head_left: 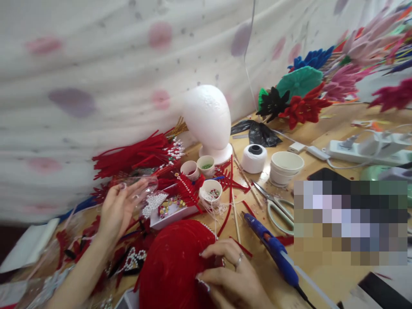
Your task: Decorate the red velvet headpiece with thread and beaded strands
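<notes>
My left hand (pixel 119 208) reaches over the left of the table, fingers bent at the edge of a clear plastic bag of white pearl beads (pixel 154 205). Under my right hand (pixel 233 272) is a rounded red fuzzy cap (pixel 170 266), its rim trimmed with small beads. The right thumb and fingers curl against the cap's side, and a ring shows on one finger. Beside the bag, an open white box (pixel 177 214) contains gold and coloured beads. A small cup of mixed beads (pixel 210 193) stands just beyond the cap.
A white foam head (pixel 208 116) stands at the back, near red fuzzy stems (pixel 135 154). Right of the cap lie a blue glue gun (pixel 273 249) and scissors (pixel 277 204). Stacked white cups (pixel 286 167), a power strip (pixel 363 150) and fuzzy flowers (pixel 302 103) sit farther right.
</notes>
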The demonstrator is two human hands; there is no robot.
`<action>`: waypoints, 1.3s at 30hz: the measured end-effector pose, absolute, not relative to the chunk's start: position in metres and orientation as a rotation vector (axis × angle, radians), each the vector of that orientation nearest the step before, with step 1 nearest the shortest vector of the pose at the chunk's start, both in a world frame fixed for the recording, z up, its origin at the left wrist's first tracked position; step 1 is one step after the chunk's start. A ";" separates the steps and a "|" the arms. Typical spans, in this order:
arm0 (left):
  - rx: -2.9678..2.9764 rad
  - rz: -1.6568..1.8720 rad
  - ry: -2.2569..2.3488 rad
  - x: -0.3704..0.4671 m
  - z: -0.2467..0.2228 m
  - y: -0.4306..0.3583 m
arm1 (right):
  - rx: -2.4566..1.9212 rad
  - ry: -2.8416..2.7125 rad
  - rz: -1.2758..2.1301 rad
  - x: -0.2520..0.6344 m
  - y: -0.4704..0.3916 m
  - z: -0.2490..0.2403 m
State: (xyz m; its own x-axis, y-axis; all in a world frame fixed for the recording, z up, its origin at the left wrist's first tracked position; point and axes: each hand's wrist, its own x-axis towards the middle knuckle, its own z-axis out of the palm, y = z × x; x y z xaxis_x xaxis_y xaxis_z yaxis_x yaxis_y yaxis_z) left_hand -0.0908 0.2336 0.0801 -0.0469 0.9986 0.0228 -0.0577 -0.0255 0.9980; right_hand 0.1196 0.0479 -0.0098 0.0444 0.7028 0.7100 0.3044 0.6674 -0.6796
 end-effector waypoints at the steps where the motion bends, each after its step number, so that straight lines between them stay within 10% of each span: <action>1: 1.139 1.309 1.193 -0.092 0.082 0.234 | -0.869 -1.539 0.356 0.120 0.047 -0.010; 19: 1.081 1.106 0.673 -0.061 0.134 0.079 | -0.652 -1.534 0.865 0.122 0.046 0.058; 29: 2.255 0.923 1.031 -0.077 0.181 0.081 | -0.652 -1.600 0.736 0.118 0.049 0.058; 39: 1.488 0.943 0.825 -0.082 0.177 0.135 | -0.830 -1.365 0.894 0.118 0.056 0.052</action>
State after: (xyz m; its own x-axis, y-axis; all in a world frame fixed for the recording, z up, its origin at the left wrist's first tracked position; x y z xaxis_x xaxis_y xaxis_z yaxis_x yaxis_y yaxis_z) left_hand -0.0818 0.1355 0.1765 0.4334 0.8942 0.1120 -0.0081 -0.1204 0.9927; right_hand 0.1182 0.0556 0.0517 0.0012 0.8968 0.4423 -0.0465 0.4419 -0.8959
